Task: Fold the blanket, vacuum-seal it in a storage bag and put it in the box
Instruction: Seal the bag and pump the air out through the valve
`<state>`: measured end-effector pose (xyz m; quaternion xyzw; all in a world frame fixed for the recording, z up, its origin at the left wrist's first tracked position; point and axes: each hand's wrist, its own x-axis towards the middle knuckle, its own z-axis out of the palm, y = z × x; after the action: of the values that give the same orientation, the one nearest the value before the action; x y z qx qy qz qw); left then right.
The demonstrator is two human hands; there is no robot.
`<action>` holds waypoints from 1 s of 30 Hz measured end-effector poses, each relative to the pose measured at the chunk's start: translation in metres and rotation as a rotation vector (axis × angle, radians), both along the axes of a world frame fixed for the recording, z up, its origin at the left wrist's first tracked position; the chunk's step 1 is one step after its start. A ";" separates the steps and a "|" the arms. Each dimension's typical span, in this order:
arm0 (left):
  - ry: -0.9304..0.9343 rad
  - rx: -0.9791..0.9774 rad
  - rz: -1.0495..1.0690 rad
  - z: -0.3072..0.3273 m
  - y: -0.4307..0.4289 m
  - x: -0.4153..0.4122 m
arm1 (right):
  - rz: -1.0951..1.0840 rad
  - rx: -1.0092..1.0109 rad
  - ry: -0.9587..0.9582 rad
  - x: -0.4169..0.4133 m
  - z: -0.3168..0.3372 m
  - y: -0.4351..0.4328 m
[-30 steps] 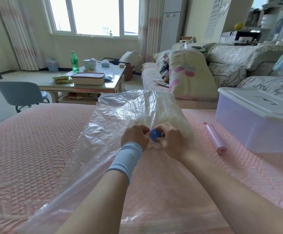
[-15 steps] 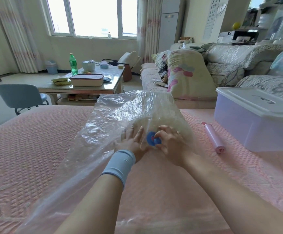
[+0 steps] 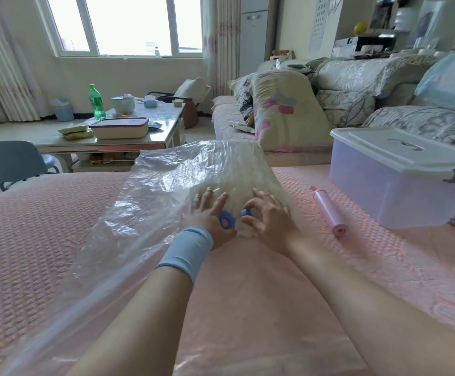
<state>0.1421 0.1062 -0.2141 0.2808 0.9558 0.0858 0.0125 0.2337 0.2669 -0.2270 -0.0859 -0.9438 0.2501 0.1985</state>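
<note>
From the head camera we see the left hand (image 3: pixel 210 213), with a pale blue band at its wrist, lying flat on the clear storage bag (image 3: pixel 150 202), its fingers straight and a little spread, pressing the film down. Just to the right of its thumb sits the round blue valve (image 3: pixel 226 221), its pink centre uncovered. The right hand (image 3: pixel 271 221) is just beyond the valve on the other side. Its thumb and forefinger pinch a small blue cap (image 3: pixel 245 212), while the other fingers are loosely raised.

The blanket (image 3: pixel 245 169) is already inside the bag. It shows as a pale bulk under the crumpled film, just past the fingertips of both hands. The bag lies on the pink bed cover (image 3: pixel 31 240).

A pink hand pump (image 3: pixel 328 211) lies on the cover near the right hand, on its outer side. Farther out the same way stands the box (image 3: pixel 383 191), with its white lid (image 3: pixel 399 147) on.

We judge that the step in hand is the vacuum-sealing, with the valve opened ready for pumping. We think the next move calls for the right hand to set the cap aside within reach, take up the pump and seat its end squarely on the valve. The left hand should keep the film flat around the valve. We cannot tell whether the bag's mouth is zipped.
</note>
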 end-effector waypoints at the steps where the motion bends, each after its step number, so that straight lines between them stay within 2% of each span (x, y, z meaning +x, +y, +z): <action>1: 0.024 0.015 0.017 0.001 0.002 0.002 | -0.004 0.011 0.045 0.004 0.002 0.003; 4: 0.218 0.095 0.022 0.014 0.016 0.018 | -0.020 0.065 0.126 0.022 0.006 0.021; 7: 0.334 0.247 -0.103 0.023 0.041 0.040 | -0.041 -0.047 0.081 0.049 0.007 0.047; 11: 0.249 0.348 -0.301 0.022 0.090 0.080 | -0.252 0.051 -0.204 0.092 -0.001 0.089; 14: 0.139 0.294 -0.396 0.011 0.125 0.101 | -0.387 0.083 -0.455 0.121 -0.011 0.120; 17: 0.023 0.217 -0.426 -0.002 0.157 0.112 | -0.435 0.029 -0.559 0.141 -0.018 0.149; 20: -0.040 0.166 -0.411 -0.012 0.182 0.115 | -0.460 -0.110 -0.506 0.145 -0.023 0.167; 25: -0.062 0.048 -0.362 -0.022 0.221 0.107 | -0.528 -0.228 -0.260 0.117 -0.028 0.187; 30: -0.127 -0.039 -0.286 -0.030 0.257 0.096 | -0.590 -0.391 -0.245 0.077 -0.042 0.198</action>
<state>0.2382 0.3635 -0.2440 0.4076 0.9050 0.0820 0.0903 0.3105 0.4651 -0.2691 -0.4196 -0.8296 0.3456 0.1274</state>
